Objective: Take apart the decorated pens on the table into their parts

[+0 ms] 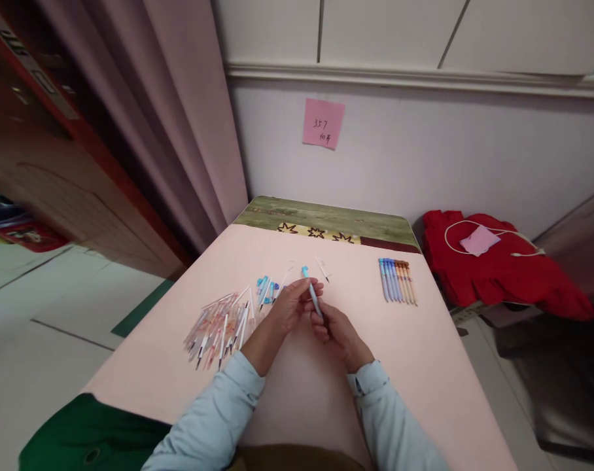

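Note:
A light blue pen (314, 299) with a brighter blue top is held between both hands over the middle of the table, its top tilted away from me. My left hand (296, 302) closes its fingers round the upper part. Around the lower end, my right hand (337, 329) has its fingers pinched. To the left lies a loose heap of pen refills and clear wrappers (223, 330). Small blue pen parts (267, 289) sit just behind that heap. A single refill (322, 269) rests beyond my hands. Several finished-looking pens (396, 282), blue through brown, lie in a row at the right.
The table (415, 379) has a pale pink cover and a green patterned far edge (326, 216) near the wall. A pink note (323, 124) is stuck on the wall. On the right, red cloth (513, 275) carries a white cable. A purple curtain (179, 98) hangs left.

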A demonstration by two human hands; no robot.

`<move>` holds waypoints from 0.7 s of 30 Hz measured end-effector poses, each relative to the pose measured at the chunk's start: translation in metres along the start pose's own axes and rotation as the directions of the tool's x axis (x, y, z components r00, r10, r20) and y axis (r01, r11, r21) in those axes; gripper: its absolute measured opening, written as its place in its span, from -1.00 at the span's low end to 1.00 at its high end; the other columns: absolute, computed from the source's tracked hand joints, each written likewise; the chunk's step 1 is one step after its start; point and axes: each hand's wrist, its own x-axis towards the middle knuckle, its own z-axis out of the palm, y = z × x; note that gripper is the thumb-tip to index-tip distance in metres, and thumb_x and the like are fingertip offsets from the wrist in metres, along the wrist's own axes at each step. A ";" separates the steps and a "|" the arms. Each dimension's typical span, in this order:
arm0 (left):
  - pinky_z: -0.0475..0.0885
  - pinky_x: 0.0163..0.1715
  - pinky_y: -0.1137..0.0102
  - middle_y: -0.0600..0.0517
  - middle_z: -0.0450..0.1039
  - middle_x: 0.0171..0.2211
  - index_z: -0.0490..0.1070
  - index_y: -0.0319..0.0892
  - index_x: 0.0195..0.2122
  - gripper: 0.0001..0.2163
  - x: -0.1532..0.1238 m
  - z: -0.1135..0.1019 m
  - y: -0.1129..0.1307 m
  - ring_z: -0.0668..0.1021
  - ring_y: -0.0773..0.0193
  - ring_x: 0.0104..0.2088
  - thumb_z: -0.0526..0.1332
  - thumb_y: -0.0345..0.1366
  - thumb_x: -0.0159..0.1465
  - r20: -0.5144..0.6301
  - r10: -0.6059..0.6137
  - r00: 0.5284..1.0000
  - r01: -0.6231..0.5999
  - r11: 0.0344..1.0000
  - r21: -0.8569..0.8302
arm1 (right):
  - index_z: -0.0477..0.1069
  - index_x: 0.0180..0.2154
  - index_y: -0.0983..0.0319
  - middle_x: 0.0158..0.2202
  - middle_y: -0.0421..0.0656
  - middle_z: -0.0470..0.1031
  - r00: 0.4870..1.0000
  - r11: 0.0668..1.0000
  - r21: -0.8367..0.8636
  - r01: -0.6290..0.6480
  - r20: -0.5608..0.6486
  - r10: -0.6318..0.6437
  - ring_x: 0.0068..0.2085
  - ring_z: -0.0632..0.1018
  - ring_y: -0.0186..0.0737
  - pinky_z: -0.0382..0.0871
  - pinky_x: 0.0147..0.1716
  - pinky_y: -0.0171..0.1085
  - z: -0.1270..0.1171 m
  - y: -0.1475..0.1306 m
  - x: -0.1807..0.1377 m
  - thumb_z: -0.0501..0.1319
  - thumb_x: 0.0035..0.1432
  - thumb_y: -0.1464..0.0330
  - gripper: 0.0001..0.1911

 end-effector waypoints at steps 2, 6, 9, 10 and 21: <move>0.49 -0.22 0.37 -0.21 0.60 -0.13 0.56 -0.28 -0.15 -0.75 -0.002 -0.004 -0.001 0.62 0.15 -0.16 0.28 -0.21 0.25 0.083 -0.013 0.996 0.015 0.999 -0.033 | 0.38 -0.32 0.27 -0.63 -0.42 0.04 0.994 0.987 0.136 -0.086 0.082 0.075 -0.67 -0.04 -0.55 -0.23 -0.73 -0.49 -0.003 -0.001 0.000 0.30 0.16 0.16 -0.70; 0.48 -0.13 0.30 -0.21 0.59 -0.08 0.56 -0.27 -0.07 -0.70 -0.008 -0.009 -0.004 0.60 0.09 -0.09 0.28 -0.21 0.25 0.206 -0.049 0.977 0.067 0.994 -0.083 | 0.35 -0.32 0.26 -0.64 -0.45 -0.06 0.972 0.947 0.259 -0.191 0.181 0.146 -0.69 -0.11 -0.56 -0.23 -0.75 -0.53 -0.005 -0.002 -0.003 0.29 0.23 0.23 -0.76; 0.47 -0.12 0.27 -0.19 0.62 -0.16 0.59 -0.26 -0.18 -0.75 -0.011 -0.008 -0.003 0.62 0.12 -0.19 0.31 -0.20 0.20 0.192 -0.044 0.980 0.064 0.993 -0.098 | 0.40 -0.27 0.28 -0.63 -0.44 -0.05 0.968 0.946 0.263 -0.187 0.214 0.132 -0.69 -0.10 -0.56 -0.22 -0.76 -0.54 -0.002 -0.001 -0.007 0.27 0.26 0.21 -0.76; 0.47 -0.13 0.28 -0.18 0.63 -0.21 0.59 -0.26 -0.24 -0.77 -0.012 -0.007 -0.002 0.62 0.15 -0.25 0.32 -0.20 0.18 0.181 -0.043 0.983 0.059 0.994 -0.086 | 0.41 -0.25 0.28 -0.63 -0.43 -0.04 0.970 0.952 0.255 -0.171 0.213 0.117 -0.69 -0.09 -0.56 -0.21 -0.76 -0.54 -0.001 -0.001 -0.008 0.28 0.25 0.21 -0.75; 0.44 -0.36 0.40 -0.10 0.58 -0.44 0.57 -0.31 -0.47 -0.79 -0.008 0.001 -0.002 0.59 0.23 -0.40 0.46 -0.25 -0.04 -0.163 0.057 0.985 -0.049 0.998 0.050 | 0.35 -0.44 0.24 -0.66 -0.36 0.23 0.966 0.886 -0.408 0.220 -0.037 -0.257 -0.66 0.18 -0.47 -0.05 -0.68 -0.40 0.005 0.010 -0.002 0.35 0.04 -0.02 -0.54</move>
